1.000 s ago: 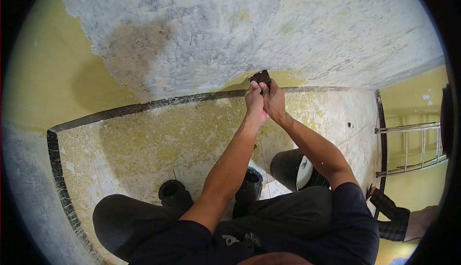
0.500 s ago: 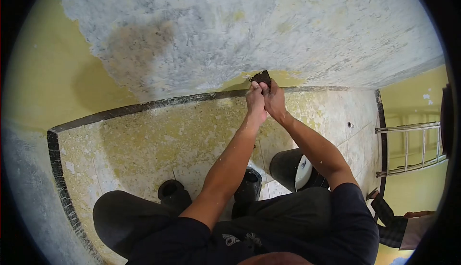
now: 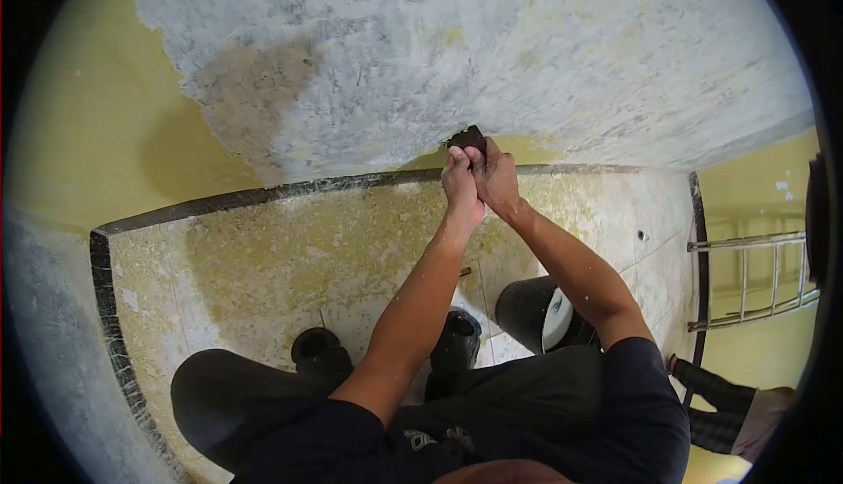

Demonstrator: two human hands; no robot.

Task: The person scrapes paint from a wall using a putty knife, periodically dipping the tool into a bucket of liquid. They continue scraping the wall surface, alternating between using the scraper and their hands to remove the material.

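Observation:
Both hands meet at the foot of the wall [image 3: 369, 71], wrapped round a dark flat scraper-like tool [image 3: 467, 138]. My left hand [image 3: 460, 181] is closed on its near left side. Pressed beside it, my right hand [image 3: 499, 177] is closed on the right side. The tool's far edge touches a strip of yellow paint [image 3: 527, 149] low on the wall, just above the dark skirting. Above that strip the wall is scraped to grey-white. Yellow paint flakes [image 3: 299, 247] cover much of the floor below.
A black bucket [image 3: 525, 313] with something whitish inside stands by my right knee. At the far right a ladder [image 3: 755, 280] leans near a yellow wall. Another person [image 3: 733, 409] in checked clothing is at the lower right.
My hands and the tool have shifted slightly left along the wall's base. The other person's legs have moved a little. A small brown piece on the floor now shows more beside my left forearm.

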